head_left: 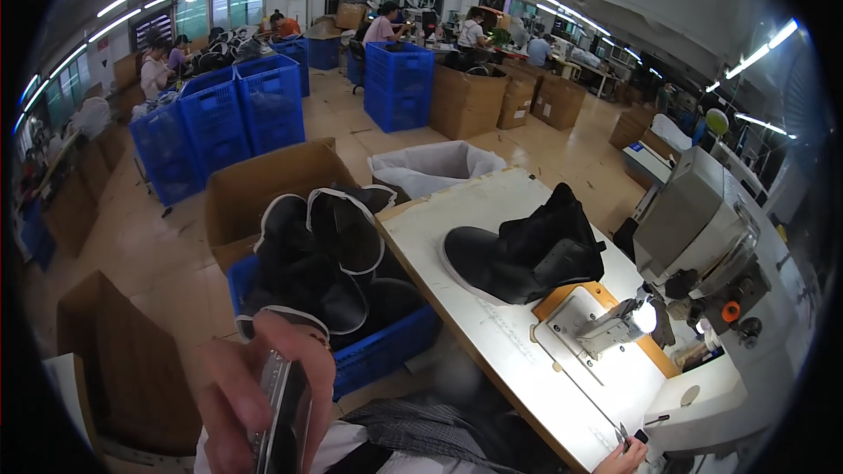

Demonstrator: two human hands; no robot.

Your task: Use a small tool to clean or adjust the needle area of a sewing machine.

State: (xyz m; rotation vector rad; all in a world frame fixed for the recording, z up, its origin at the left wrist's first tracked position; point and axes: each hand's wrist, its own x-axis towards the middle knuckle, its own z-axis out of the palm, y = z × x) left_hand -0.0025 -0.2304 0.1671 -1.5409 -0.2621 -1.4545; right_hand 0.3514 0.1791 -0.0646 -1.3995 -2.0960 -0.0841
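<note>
My left hand (pixel 263 395) is raised close in at the lower left, fingers wrapped round a slim, shiny, flat-sided object (pixel 285 408) seen nearly edge-on; its kind is unclear. At the lower right edge, my right hand (pixel 623 458) rests on the white table (pixel 492 325), closed on a small pointed metal tool (pixel 623 432) that looks like thread snips. Farther up the table lies a black ankle-high shoe (pixel 527 250) with a pale rim, touched by neither hand. Behind my left hand, several black shoes (pixel 316 290) with white edging are heaped in a blue crate (pixel 386 364).
A sewing machine (pixel 702 228) with a lit lamp (pixel 644 316) stands on the table's right. Beyond the table are a cardboard box (pixel 263 184) and a white-lined bin (pixel 430 167). Blue crates (pixel 219 123) and several people at work fill the background.
</note>
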